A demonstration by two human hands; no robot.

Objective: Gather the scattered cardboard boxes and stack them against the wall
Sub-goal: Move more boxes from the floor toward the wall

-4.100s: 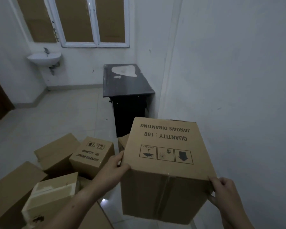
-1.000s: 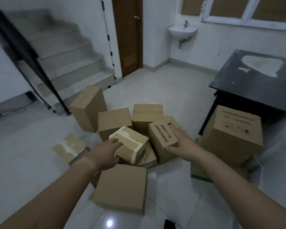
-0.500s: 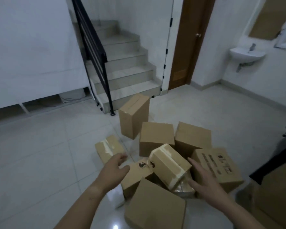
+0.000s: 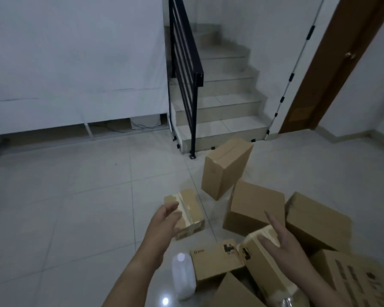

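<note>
Several brown cardboard boxes lie scattered on the tiled floor at the lower right. A small taped box (image 4: pixel 190 212) lies apart on the left of the pile. My left hand (image 4: pixel 164 222) hovers over its near left corner with fingers relaxed, holding nothing. A tall box (image 4: pixel 225 168) stands tilted behind. A taped box (image 4: pixel 268 269) leans on the pile, and my right hand (image 4: pixel 279 244) reaches over its top end with fingers straight, holding nothing. A flat box (image 4: pixel 255 207) and a larger box (image 4: pixel 317 222) lie beyond it.
A staircase (image 4: pixel 222 103) with a black railing (image 4: pixel 186 69) rises behind the pile. A brown door (image 4: pixel 333 69) stands at the right. A white wall (image 4: pixel 75 63) fills the left, with bare tiled floor (image 4: pixel 64 207) in front of it.
My view has swung left and closer to the pile. Both hands have moved forward, the left toward the small taped box, the right over the leaning taped box.
</note>
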